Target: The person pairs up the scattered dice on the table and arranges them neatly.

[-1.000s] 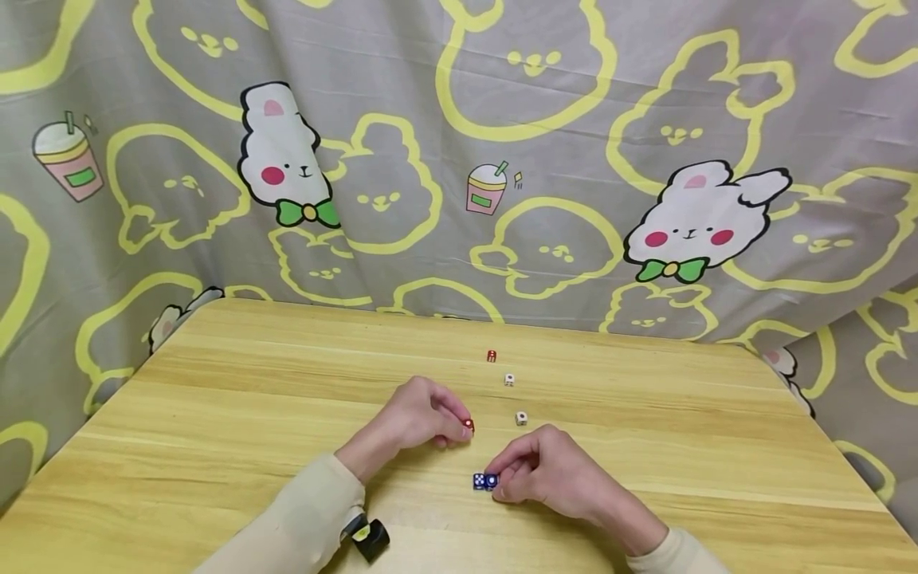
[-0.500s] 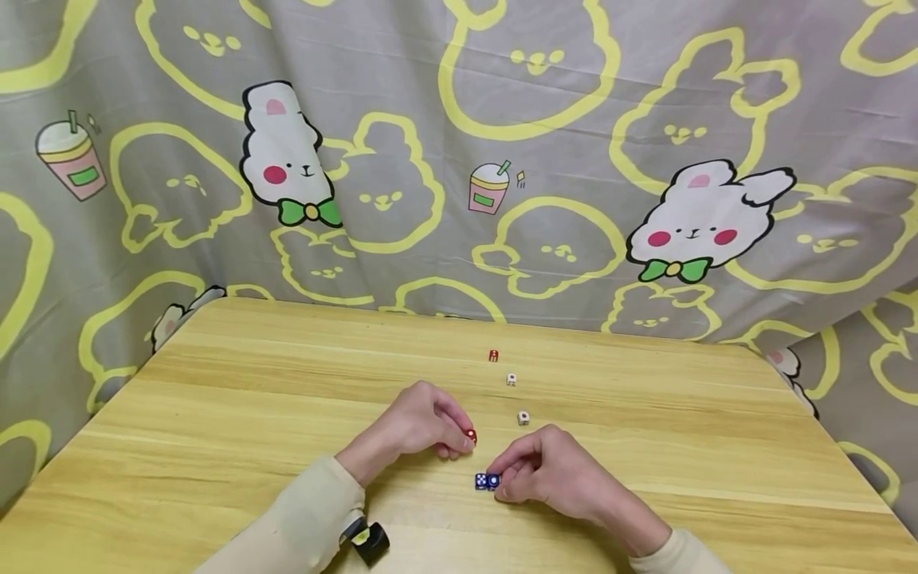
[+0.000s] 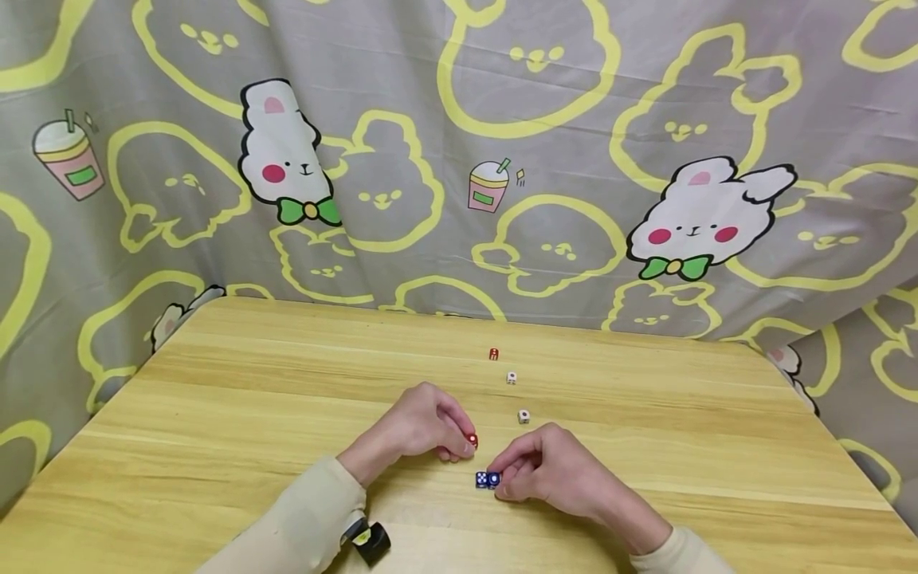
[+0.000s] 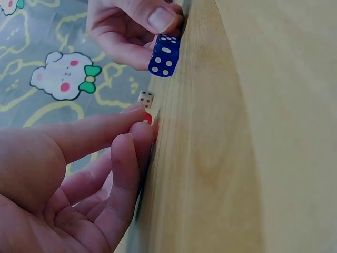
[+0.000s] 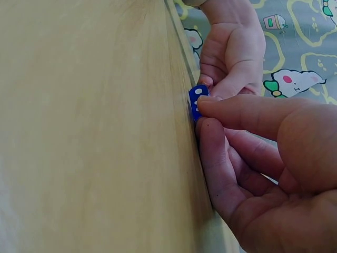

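Between thumb and fingertips, my left hand (image 3: 423, 422) pinches a red die (image 3: 472, 440); most of that die is hidden by the fingers in the left wrist view. To its right and nearer me, my right hand (image 3: 552, 472) pinches a blue die (image 3: 493, 479) at the tabletop. A second blue die (image 3: 481, 480) sits against the left side of the first, so the two form a short row. The red die is a little beyond the blue pair, apart from it. In the right wrist view, the thumb covers part of a blue die (image 5: 198, 93).
Beyond the hands, a white die (image 3: 523, 416), another white die (image 3: 511, 378) and a red die (image 3: 493, 354) lie spread toward the back of the wooden table (image 3: 287, 383). A patterned curtain (image 3: 402, 159) hangs behind the far edge. A black strap (image 3: 371, 544) is on the left sleeve.
My left hand has brought its red die slightly toward me and right, closer to the blue pair. The right hand and the blue dice have stayed in place.
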Tool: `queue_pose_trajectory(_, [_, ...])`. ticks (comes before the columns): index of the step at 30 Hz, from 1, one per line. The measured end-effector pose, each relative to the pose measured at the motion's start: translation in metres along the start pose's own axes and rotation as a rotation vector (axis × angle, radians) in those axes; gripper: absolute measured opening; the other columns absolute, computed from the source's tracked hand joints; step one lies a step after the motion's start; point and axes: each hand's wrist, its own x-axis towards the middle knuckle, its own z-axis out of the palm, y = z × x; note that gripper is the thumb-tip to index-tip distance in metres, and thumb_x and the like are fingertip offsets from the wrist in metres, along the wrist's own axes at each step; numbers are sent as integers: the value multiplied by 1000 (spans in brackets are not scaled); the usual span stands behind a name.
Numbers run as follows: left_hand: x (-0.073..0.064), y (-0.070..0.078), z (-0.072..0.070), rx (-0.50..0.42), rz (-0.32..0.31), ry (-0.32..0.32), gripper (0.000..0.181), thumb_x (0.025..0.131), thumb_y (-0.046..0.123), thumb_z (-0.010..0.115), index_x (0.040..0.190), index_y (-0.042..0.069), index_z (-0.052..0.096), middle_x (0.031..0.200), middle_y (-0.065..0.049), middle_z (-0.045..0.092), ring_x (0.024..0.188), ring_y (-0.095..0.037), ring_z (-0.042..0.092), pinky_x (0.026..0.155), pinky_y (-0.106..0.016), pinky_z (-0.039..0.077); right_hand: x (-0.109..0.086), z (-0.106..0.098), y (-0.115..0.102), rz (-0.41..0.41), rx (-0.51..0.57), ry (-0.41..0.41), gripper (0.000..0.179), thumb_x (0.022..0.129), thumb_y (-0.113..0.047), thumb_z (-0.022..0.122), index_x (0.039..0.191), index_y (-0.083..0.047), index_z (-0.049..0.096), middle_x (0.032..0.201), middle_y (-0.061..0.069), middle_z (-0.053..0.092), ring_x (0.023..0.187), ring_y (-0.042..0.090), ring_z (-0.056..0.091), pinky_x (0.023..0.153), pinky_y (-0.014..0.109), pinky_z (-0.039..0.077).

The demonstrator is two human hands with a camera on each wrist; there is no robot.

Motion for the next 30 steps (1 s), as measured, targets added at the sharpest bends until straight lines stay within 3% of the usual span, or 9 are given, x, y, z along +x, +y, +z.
queue_pose_trajectory(12, [-1, 3, 4, 22, 7, -12, 18, 75, -1, 91, 87, 5, 79, 77, -6, 80, 58, -11, 69, 56, -24, 57, -1, -1, -2, -6, -25, -9, 16, 83, -14, 90, 97, -13, 83, 83, 1, 78, 75, 11, 69, 62, 20, 53])
queue_pose_trajectory(30, [0, 1, 6, 20, 15, -18, 18, 76, -1, 91, 88, 4, 80, 78, -6, 80, 59, -11, 70, 57, -24, 58, 0, 1, 1, -13, 1, 0, 18, 82, -10, 90, 98, -9, 82, 83, 3, 78, 73, 11, 66, 60, 19, 50])
